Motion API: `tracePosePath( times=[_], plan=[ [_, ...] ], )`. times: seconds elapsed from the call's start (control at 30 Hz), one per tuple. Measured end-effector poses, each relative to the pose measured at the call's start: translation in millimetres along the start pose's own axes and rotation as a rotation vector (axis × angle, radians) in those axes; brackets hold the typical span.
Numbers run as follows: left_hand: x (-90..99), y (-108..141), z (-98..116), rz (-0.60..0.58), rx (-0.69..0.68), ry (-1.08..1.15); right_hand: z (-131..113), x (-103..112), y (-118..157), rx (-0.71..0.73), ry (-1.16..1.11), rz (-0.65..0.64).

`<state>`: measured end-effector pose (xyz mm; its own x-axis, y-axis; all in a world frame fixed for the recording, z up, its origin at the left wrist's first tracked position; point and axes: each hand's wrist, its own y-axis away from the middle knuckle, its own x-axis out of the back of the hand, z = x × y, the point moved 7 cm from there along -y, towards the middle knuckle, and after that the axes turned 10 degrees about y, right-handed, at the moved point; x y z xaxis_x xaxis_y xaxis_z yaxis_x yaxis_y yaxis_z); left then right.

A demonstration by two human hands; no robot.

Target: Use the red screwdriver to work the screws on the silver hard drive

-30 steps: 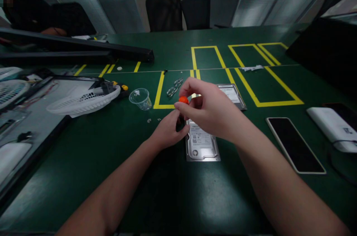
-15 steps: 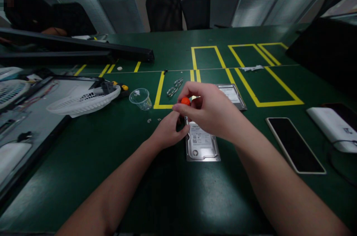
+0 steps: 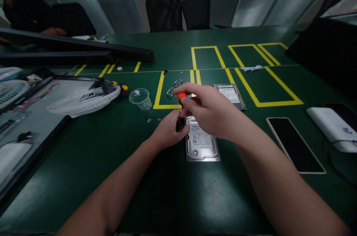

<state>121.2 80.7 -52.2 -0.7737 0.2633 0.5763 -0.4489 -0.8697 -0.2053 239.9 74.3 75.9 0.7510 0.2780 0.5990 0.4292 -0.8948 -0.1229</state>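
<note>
A silver hard drive (image 3: 202,143) lies flat on the green table, label side up. My right hand (image 3: 205,107) is closed round the orange-red top of a screwdriver (image 3: 182,96), holding it upright over the drive's far left corner. The screwdriver's tip is hidden behind my hands. My left hand (image 3: 170,128) grips the left edge of the same drive with its thumb; its other fingertips are partly hidden. Small screws (image 3: 149,120) lie to the left of that hand. Just beyond them stands a clear plastic cup (image 3: 140,98).
A second hard drive (image 3: 231,95) lies behind my right hand. Eyeglasses (image 3: 174,87) are further back. To the right are a phone (image 3: 295,145) and a white power bank (image 3: 333,129). A white racket-like frame (image 3: 83,102) rests at left. Another person (image 3: 30,13) sits across.
My right hand's fingers have shifted round the screwdriver top, which now sits slightly further left and higher in view. My left hand and the hard drive have stayed in place.
</note>
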Motion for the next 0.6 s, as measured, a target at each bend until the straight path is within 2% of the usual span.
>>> tracePosePath(
  times=[0.2, 0.4, 0.6],
  plan=[
    [1.1, -0.5, 1.8, 0.011, -0.033, 0.02, -2.5, 5.3, 0.5, -0.005, 0.089, 0.067],
    [-1.0, -0.8, -1.7, -0.031, 0.005, 0.007, -0.6, 5.8, 1.8, -0.025, 0.083, 0.072],
    [-0.1, -0.4, -0.7, -0.013, 0.002, 0.01, -0.2, 6.5, 0.9, 0.011, 0.073, 0.095]
  ],
)
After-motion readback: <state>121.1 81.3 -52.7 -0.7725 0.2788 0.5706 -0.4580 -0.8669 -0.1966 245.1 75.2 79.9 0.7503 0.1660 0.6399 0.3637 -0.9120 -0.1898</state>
